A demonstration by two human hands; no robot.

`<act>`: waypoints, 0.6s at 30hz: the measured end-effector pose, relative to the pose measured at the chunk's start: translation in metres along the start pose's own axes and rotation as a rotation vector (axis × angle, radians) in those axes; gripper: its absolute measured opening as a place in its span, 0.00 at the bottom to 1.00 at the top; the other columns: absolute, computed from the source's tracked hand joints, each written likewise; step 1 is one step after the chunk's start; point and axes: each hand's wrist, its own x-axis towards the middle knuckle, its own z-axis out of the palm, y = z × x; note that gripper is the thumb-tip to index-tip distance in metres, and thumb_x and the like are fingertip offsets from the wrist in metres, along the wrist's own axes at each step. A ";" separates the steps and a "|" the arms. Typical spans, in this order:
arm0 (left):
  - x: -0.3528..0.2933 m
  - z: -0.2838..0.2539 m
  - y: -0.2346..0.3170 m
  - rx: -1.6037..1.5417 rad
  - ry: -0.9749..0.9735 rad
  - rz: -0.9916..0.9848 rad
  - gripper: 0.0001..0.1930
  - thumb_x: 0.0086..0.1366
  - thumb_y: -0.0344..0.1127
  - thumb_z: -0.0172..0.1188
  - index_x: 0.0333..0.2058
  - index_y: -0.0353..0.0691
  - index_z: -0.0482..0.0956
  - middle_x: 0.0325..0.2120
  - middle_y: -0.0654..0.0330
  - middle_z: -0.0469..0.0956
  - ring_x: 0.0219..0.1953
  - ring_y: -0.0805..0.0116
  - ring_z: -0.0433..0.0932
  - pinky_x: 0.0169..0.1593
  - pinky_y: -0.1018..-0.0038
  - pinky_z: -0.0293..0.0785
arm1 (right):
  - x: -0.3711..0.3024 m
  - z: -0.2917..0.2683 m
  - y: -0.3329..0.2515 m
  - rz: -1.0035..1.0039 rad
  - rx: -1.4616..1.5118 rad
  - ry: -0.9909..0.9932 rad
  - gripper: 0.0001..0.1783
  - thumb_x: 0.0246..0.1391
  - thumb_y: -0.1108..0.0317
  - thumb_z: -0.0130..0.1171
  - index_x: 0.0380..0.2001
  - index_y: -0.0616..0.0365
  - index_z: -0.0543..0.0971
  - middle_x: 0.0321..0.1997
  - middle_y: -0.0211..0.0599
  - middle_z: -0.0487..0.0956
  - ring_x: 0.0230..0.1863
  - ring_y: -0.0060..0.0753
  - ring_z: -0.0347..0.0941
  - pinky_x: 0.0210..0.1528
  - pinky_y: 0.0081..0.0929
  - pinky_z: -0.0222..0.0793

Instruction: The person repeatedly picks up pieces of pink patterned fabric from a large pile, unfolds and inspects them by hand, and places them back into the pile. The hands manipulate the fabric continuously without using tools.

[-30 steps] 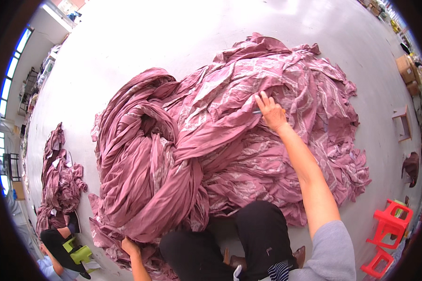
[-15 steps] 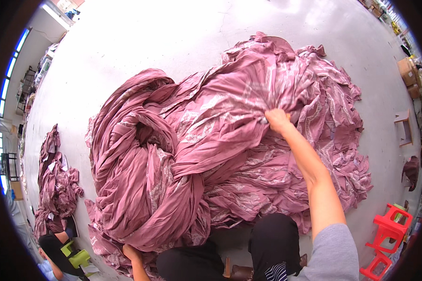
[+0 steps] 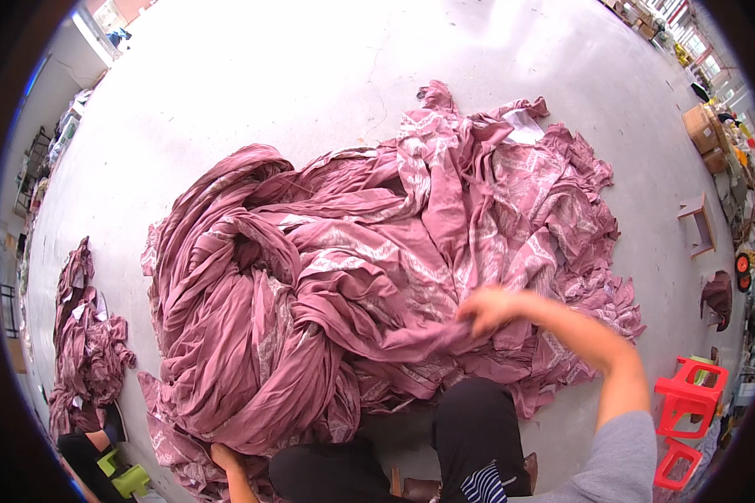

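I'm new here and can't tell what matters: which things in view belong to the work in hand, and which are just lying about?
Part of the job:
pink cloth
left hand and right hand, at it

Apparently just lying about:
red stools
boxes

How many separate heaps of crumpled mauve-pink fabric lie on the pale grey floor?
2. One large heap spreads across the middle of the view; one smaller heap lies at the far left. Others may be hidden beyond the dark rim.
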 end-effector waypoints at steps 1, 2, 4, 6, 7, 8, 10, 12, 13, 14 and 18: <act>0.000 0.003 -0.010 -0.052 0.012 0.021 0.10 0.61 0.30 0.48 0.32 0.33 0.78 0.31 0.47 0.80 0.32 0.54 0.79 0.33 0.62 0.74 | 0.017 -0.044 0.010 0.307 0.142 -0.025 0.17 0.51 0.69 0.57 0.47 0.52 0.76 0.46 0.37 0.79 0.50 0.33 0.74 0.53 0.34 0.70; 0.000 0.013 -0.019 -0.114 0.020 0.046 0.11 0.62 0.30 0.47 0.34 0.33 0.78 0.33 0.47 0.80 0.33 0.56 0.80 0.34 0.63 0.75 | 0.028 -0.066 0.047 0.083 -0.112 0.468 0.13 0.56 0.71 0.50 0.45 0.54 0.76 0.41 0.38 0.79 0.42 0.33 0.77 0.49 0.32 0.73; 0.003 0.027 -0.025 -0.307 -0.005 -0.073 0.13 0.65 0.28 0.43 0.40 0.33 0.78 0.38 0.49 0.80 0.35 0.60 0.80 0.35 0.66 0.75 | 0.052 -0.135 0.075 0.188 -0.170 0.933 0.08 0.60 0.65 0.48 0.38 0.53 0.76 0.31 0.44 0.79 0.29 0.43 0.77 0.36 0.39 0.72; 0.007 0.028 -0.008 -0.197 -0.053 -0.010 0.13 0.65 0.29 0.43 0.40 0.33 0.78 0.38 0.49 0.80 0.35 0.59 0.79 0.35 0.66 0.75 | 0.077 -0.170 0.110 0.281 -0.368 1.142 0.08 0.58 0.62 0.51 0.36 0.53 0.74 0.31 0.47 0.78 0.36 0.51 0.76 0.38 0.47 0.70; 0.008 0.029 -0.004 -0.172 -0.072 0.002 0.13 0.65 0.29 0.43 0.40 0.33 0.78 0.38 0.49 0.80 0.35 0.59 0.79 0.35 0.65 0.75 | 0.088 -0.178 0.130 0.351 -0.453 1.093 0.10 0.57 0.63 0.51 0.40 0.54 0.73 0.35 0.46 0.79 0.40 0.51 0.75 0.41 0.47 0.70; 0.006 0.028 -0.004 -0.155 -0.087 -0.001 0.13 0.65 0.29 0.43 0.40 0.33 0.78 0.38 0.48 0.80 0.35 0.59 0.79 0.35 0.65 0.75 | 0.103 -0.183 0.136 0.345 -0.488 1.120 0.11 0.56 0.64 0.51 0.42 0.55 0.72 0.37 0.46 0.78 0.42 0.50 0.75 0.42 0.46 0.70; 0.006 0.024 0.005 -0.124 -0.123 0.001 0.13 0.65 0.29 0.43 0.40 0.33 0.78 0.38 0.48 0.80 0.36 0.58 0.79 0.35 0.65 0.75 | 0.126 -0.192 0.158 0.305 -0.537 1.111 0.16 0.56 0.65 0.49 0.48 0.55 0.71 0.47 0.46 0.76 0.51 0.46 0.72 0.48 0.42 0.70; 0.014 0.019 0.018 -0.096 -0.160 0.009 0.13 0.65 0.29 0.44 0.40 0.33 0.78 0.38 0.48 0.80 0.36 0.57 0.79 0.36 0.65 0.75 | 0.138 -0.201 0.186 0.364 -0.606 1.131 0.18 0.57 0.66 0.48 0.51 0.55 0.69 0.54 0.48 0.71 0.56 0.46 0.68 0.52 0.41 0.68; 0.020 0.019 0.024 -0.081 -0.179 0.014 0.13 0.65 0.30 0.44 0.40 0.33 0.78 0.38 0.48 0.80 0.36 0.57 0.79 0.36 0.64 0.75 | 0.143 -0.203 0.199 0.398 -0.643 1.139 0.19 0.57 0.66 0.47 0.53 0.55 0.68 0.57 0.48 0.69 0.59 0.46 0.66 0.54 0.40 0.68; 0.016 0.016 0.021 -0.064 -0.195 0.002 0.13 0.65 0.30 0.44 0.40 0.33 0.78 0.38 0.48 0.80 0.36 0.57 0.79 0.36 0.64 0.75 | 0.150 -0.203 0.199 0.545 -0.545 0.981 0.25 0.57 0.63 0.48 0.58 0.55 0.64 0.63 0.48 0.63 0.63 0.47 0.61 0.58 0.41 0.64; 0.013 0.006 0.016 -0.030 -0.239 -0.029 0.14 0.65 0.30 0.44 0.40 0.32 0.78 0.38 0.47 0.80 0.36 0.56 0.79 0.36 0.64 0.74 | 0.167 -0.165 0.251 0.641 -0.483 0.804 0.35 0.55 0.54 0.52 0.61 0.60 0.60 0.61 0.49 0.65 0.62 0.48 0.61 0.57 0.44 0.65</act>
